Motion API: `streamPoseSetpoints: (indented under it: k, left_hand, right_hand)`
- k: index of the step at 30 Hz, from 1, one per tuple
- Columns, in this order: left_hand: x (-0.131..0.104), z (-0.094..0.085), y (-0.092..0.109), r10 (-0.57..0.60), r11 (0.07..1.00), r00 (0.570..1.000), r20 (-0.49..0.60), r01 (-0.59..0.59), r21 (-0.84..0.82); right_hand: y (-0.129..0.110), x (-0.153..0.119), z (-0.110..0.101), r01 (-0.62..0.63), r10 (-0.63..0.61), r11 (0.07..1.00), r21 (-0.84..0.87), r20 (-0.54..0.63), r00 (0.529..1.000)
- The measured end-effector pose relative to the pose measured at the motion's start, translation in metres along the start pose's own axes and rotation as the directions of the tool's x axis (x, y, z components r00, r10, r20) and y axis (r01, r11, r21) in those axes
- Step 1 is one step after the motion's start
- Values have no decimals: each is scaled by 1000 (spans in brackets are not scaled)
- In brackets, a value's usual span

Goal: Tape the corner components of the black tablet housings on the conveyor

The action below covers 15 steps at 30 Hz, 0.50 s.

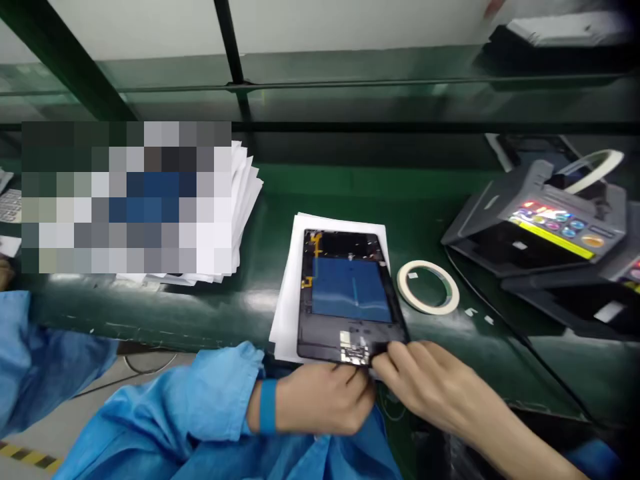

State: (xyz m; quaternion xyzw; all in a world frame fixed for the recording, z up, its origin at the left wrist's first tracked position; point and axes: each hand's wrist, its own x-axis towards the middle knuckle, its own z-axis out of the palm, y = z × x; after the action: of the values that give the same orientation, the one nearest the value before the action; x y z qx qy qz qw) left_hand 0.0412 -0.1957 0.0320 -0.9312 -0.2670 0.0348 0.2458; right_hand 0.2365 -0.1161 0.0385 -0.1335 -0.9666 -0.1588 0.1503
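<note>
An opened tablet (350, 333) lies on white sheets of paper (287, 320), its blue battery (350, 288) and small circuit board exposed. Below its lower edge is my left hand (330, 400), with a blue wristband (268, 407) on the wrist. Its fingers are curled closed, and what they pinch is hidden. My right hand (420, 377) is closed at the tablet's lower right corner, thumb and finger gripping the edge there. The two hands' fingertips nearly meet.
A roll of masking tape (455, 293) lies right of the tablet, near grey devices with colourful labels (555, 220) and a black cable (505, 323). On the left are stacked papers (245, 200), partly pixelated, and another person's blue sleeve (55, 367). A rail crosses behind the green bench.
</note>
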Motion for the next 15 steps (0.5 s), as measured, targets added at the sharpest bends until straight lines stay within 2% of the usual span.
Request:
streamPoseSetpoints:
  k: [1, 3, 5, 7, 8, 9, 11, 13, 15]
  left_hand:
    - [-7, -5, 2, -33, 984, 996, -78, 19, -175]
    - [-21, -16, -3, -169, 858, 970, -177, 57, -510]
    - [-33, -21, -20, -254, 754, 951, -176, 81, -652]
    - [-41, -17, -44, -362, 710, 918, -162, 158, -687]
    - [-44, -13, -56, -402, 703, 902, -157, 194, -684]
    - [-46, -7, -66, -431, 698, 889, -155, 220, -681]
    - [-46, 6, -81, -455, 693, 877, -152, 242, -679]
    - [-43, 16, -89, -454, 679, 880, -141, 240, -693]
    - [-38, 22, -93, -444, 672, 886, -134, 230, -704]
  right_hand:
    - [-6, 5, 7, -11, 11, 1000, 17, 3, 1000]
    - [-12, 9, 14, -68, 66, 995, 66, 27, 997]
    - [-4, 2, 13, -105, 100, 988, 110, 54, 994]
    - [17, -20, 7, -208, 208, 976, 57, 0, 978]
    - [32, -36, 4, -296, 294, 955, -17, -69, 953]
    - [47, -55, 2, -427, 404, 893, -144, -165, 900]
    - [78, -96, 5, -642, 527, 663, -384, -370, 765]
    - [105, -131, 14, -735, 600, 522, -433, -427, 677]
    - [122, -154, 26, -757, 649, 487, -436, -400, 648]
